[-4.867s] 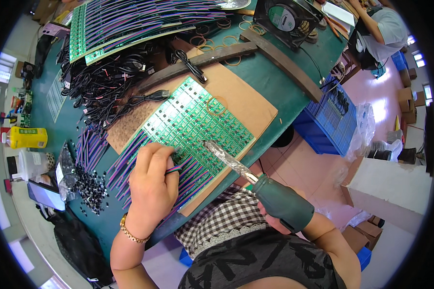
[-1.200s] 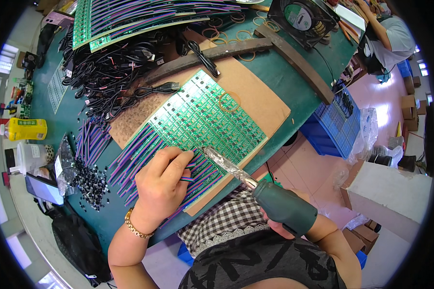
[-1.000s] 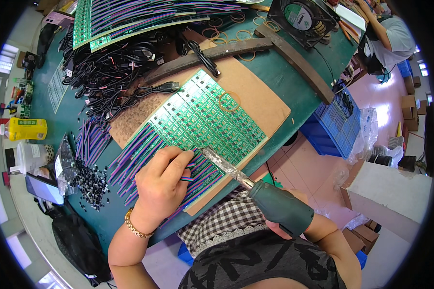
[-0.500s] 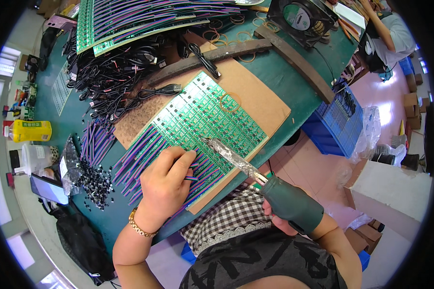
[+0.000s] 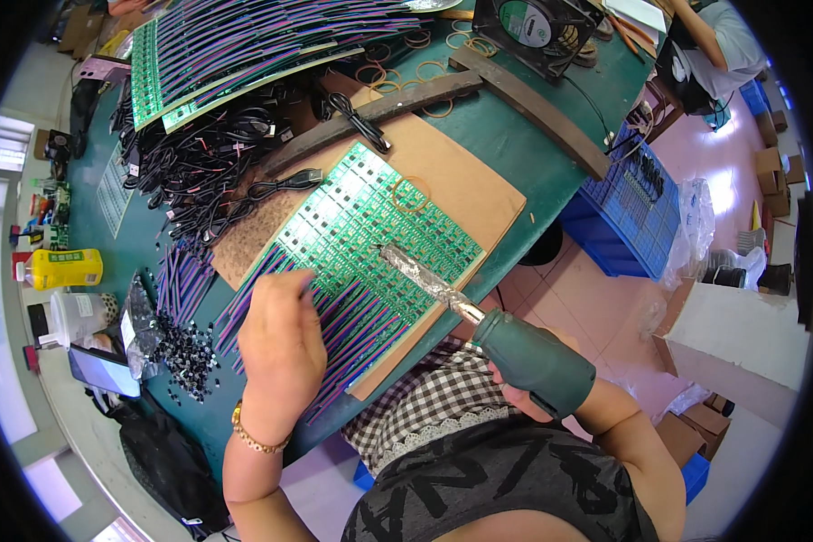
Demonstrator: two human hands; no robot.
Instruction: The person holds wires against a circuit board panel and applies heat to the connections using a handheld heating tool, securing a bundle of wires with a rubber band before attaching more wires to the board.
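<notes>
A green circuit board panel [image 5: 379, 221] lies on a brown cardboard sheet [image 5: 465, 181], with a row of purple and blue wires [image 5: 361, 334] running off its near edge. My left hand [image 5: 280, 348] rests on these wires at the panel's left corner, fingers bent down onto them. My right hand [image 5: 526, 405] grips the dark green handle [image 5: 533, 361] of a soldering iron. The iron's foil-wrapped shaft [image 5: 420, 275] points up-left, and its tip sits over the panel's near rows.
Black cables [image 5: 199, 163] and more wired panels [image 5: 244, 45] fill the far left of the green table [image 5: 524, 135]. Small black parts [image 5: 185, 352], a phone [image 5: 104, 370] and a yellow bottle [image 5: 63, 268] lie left. A fan [image 5: 533, 27], blue crate [image 5: 632, 208] and another person [image 5: 714, 45] are right.
My left hand has slid a little left along the wires and lies flatter on them. The soldering iron stays over the panel, its tip slightly farther up.
</notes>
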